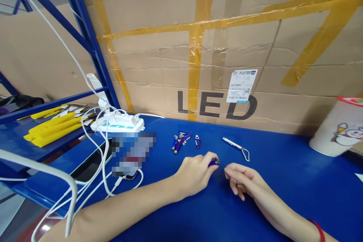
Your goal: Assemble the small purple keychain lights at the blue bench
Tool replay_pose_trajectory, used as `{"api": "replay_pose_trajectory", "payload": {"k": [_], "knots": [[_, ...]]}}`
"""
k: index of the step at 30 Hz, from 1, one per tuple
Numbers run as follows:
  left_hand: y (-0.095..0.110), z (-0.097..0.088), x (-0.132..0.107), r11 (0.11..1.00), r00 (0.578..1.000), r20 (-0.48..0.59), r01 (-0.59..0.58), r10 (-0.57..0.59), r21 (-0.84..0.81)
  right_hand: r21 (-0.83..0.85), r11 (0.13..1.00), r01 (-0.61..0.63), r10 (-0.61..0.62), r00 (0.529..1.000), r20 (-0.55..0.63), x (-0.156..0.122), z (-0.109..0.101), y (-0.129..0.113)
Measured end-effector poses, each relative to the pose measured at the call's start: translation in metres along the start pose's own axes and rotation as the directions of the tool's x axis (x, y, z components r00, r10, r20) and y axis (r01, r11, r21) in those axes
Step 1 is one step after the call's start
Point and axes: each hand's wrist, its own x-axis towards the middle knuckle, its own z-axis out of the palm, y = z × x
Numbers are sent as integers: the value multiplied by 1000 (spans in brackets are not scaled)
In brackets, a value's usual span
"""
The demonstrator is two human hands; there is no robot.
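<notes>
My left hand (195,174) is closed around a small blue keychain flashlight (214,162), whose metal end points right. Most of its body is covered by my fingers. Just to the right, my right hand (244,181) has thumb and forefinger pinched and the other fingers curled. Whatever the pinch holds, if anything, cannot be made out. Behind my left hand lie several blue and purple keychain flashlights (178,144) in a small heap with little metal parts. A dark red carabiner clip (197,142) lies beside them. Farther right rests a silver keychain flashlight (233,143) with its carabiner.
A large cardboard box (159,64) marked LED stands along the back of the blue table (283,159). On the left are a white power strip (133,124), looping white cables, a phone (90,162) and yellow tubes (53,130). A white cup (334,130) stands at right.
</notes>
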Motion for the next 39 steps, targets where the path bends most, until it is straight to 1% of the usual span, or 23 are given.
{"api": "replay_pose_trajectory", "payload": {"k": [4,9,12,17,21,25,34,39], "knots": [[1,-1,-1,1000,1000,1,-10,10,13,13,1000,-27,27,999,-21,2,0,3],[0,-1,-2,998,998,23,-56,56,28,46,998,-37,43,991,-126,12,-1,10],[-1,0,-3,996,996,37,-88,87,30,15,998,-61,62,990,-126,13,-2,11],[-2,1,-3,992,992,13,-128,127,24,3,1000,-24,24,984,-178,8,3,8],[-3,3,-2,983,983,-20,-183,184,34,-5,999,-43,42,989,-141,6,2,6],[-5,4,-2,975,974,-52,-218,220,38,-48,998,-46,41,994,-100,6,-3,7],[-5,0,-2,979,979,38,-201,203,-37,-70,996,-47,44,998,-50,9,-5,7],[-5,-1,-2,974,974,40,-220,222,-50,-65,997,-34,31,998,-48,7,-4,5]]}}
